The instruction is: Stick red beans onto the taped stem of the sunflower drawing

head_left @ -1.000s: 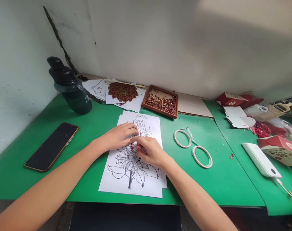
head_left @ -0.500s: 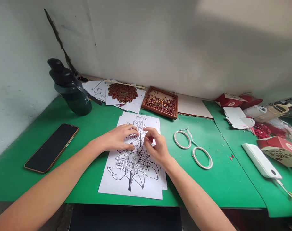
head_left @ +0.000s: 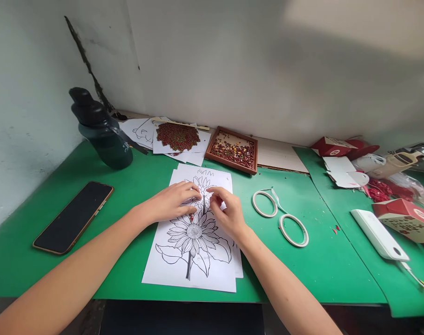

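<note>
A printed sunflower line drawing on white paper (head_left: 163, 267) lies in front of me, with another sheet partly under it. My left hand (head_left: 177, 200) rests on the upper left of the drawing, its thumb apart from the bent fingers. Just below that thumb, small reddish beans (head_left: 191, 217) sit on a petal above the flower's round centre. My right hand (head_left: 227, 209) hovers over or touches the upper right of the sheet. Its fingers are curled, the index finger reaching toward the left hand; whatever they hold is hidden.
Behind the paper stands a wooden tray (head_left: 255, 158) of mixed beans. Left of it lies a bean-covered picture (head_left: 178, 136). Two tape rolls (head_left: 293, 230) lie to the right, near a white power bank (head_left: 379, 235) and boxes. A phone (head_left: 74, 216) and dark bottle (head_left: 107, 135) are at left.
My left thumb has lifted slightly, and reddish beans now show more clearly below it. My right hand stays almost in place. The whole view has shifted slightly.
</note>
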A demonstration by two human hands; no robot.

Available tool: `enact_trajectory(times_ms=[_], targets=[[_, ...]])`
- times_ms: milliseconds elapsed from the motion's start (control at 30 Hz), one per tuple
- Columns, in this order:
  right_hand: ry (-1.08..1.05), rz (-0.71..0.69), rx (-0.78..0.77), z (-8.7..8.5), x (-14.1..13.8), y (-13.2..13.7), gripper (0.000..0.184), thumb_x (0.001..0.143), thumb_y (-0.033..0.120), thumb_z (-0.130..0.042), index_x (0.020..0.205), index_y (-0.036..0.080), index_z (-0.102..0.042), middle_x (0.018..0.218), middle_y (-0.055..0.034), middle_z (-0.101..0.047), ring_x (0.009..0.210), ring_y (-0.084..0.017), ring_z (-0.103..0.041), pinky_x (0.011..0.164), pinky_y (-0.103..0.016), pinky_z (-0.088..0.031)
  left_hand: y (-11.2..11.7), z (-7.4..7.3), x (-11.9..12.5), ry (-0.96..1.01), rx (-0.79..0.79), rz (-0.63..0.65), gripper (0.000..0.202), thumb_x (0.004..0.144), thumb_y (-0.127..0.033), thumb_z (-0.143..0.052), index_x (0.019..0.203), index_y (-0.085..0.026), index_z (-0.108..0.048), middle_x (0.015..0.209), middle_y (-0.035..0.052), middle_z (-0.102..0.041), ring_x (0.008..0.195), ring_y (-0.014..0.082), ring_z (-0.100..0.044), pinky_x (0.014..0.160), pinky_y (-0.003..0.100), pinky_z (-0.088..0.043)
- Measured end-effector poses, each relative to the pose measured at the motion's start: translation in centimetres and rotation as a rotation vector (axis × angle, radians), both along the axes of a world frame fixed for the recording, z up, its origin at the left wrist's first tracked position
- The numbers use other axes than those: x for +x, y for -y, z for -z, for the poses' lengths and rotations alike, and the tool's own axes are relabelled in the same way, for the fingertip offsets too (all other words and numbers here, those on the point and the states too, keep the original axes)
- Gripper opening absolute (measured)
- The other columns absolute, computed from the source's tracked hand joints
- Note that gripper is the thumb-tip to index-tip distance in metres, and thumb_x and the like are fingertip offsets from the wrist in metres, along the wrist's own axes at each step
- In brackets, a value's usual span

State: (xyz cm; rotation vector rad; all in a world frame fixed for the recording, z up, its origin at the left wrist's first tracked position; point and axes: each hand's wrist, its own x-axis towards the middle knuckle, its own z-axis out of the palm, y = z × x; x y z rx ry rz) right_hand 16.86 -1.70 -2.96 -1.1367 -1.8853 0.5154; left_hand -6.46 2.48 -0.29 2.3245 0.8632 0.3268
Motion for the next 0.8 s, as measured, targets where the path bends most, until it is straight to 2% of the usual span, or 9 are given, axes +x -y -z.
enact_trajectory(times_ms=[233,567,667,800], targets=[[0.007,0.132,-0.035,-0.4,1.2,-0.9,0.021,0.097,0.018,-0.051,0.111,0.023,-0.067,0.083,-0.0005,-0.061,0.072,-0.015,-0.054,0.070,-0.030,-0.046,0.1,-0.3,0.0,-0.045,-0.038,0.002,0.046,0.087,-0.038,-0.077,0.130,-0.031,-0.063,0.144,0.0033,-0.056,0.131,0.0275,-0.053,0.106,0.041,-0.046],[0.130,0.328,0.055,-0.3,5.0,-3.2,0.024,0.092,0.021,-0.055,0.112,0.023,-0.070,0.103,-0.0070,-0.069,0.097,-0.025,-0.063,0.087,-0.042,-0.051,0.4,0.1,-0.3,-0.043,0.014,0.017,0.056,0.085,-0.047,-0.078,0.135,-0.031,-0.060,0.144,0.0040,-0.056,0.130,0.0300,-0.053,0.106,0.042,-0.043],[0.181,0.429,0.054,-0.4,7.1,-5.0,0.026,0.092,0.025,-0.055,0.113,0.022,-0.071,0.109,-0.0087,-0.071,0.097,-0.026,-0.064,0.089,-0.042,-0.052,0.6,-0.1,-0.3,-0.059,0.013,0.009,0.049,0.089,-0.046,-0.075,0.133,-0.029,-0.061,0.144,0.0041,-0.057,0.130,0.0301,-0.053,0.102,0.042,-0.043],[0.457,0.576,-0.028,-1.3,10.2,-9.9,0.036,0.096,0.029,-0.048,0.120,0.018,-0.073,0.116,-0.0133,-0.072,0.105,-0.028,-0.064,0.096,-0.041,-0.050,0.6,0.0,-0.2,-0.052,0.047,0.001,0.038,0.094,-0.042,-0.069,0.128,-0.027,-0.062,0.142,0.0050,-0.058,0.127,0.0297,-0.054,0.100,0.042,-0.044]])
